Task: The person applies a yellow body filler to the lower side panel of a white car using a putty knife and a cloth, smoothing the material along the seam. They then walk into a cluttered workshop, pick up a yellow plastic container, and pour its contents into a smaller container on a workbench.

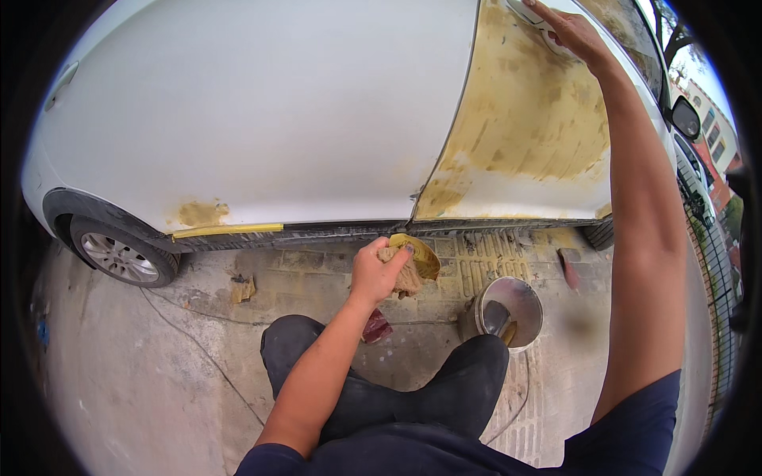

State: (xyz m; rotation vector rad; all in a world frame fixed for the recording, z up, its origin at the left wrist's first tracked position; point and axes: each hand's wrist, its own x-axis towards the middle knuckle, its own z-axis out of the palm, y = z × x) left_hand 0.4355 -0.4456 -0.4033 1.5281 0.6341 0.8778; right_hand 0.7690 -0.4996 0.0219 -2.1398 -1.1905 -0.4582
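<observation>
My left hand (378, 271) holds a crumpled tan cloth (405, 276) together with a curved yellow abrasive sheet (430, 257), in front of the car's lower sill. High on the right, my right hand (568, 35) is at the door handle (528, 13), one digit laid along it and the other fingers curled around it. Below that handle, the white front door (536, 119) is covered in sanded yellowish filler with streaks and bare patches. The white rear door (297, 113) has a smaller filler patch (202, 213) near its bottom edge.
A metal bucket (533, 297) with a scoop-like tool (495, 317) inside stands by my right knee. Dark red abrasive paper (376, 326) lies between my legs. A scrap (243, 289) lies near the rear wheel (122, 253). A cable (202, 351) crosses the paving.
</observation>
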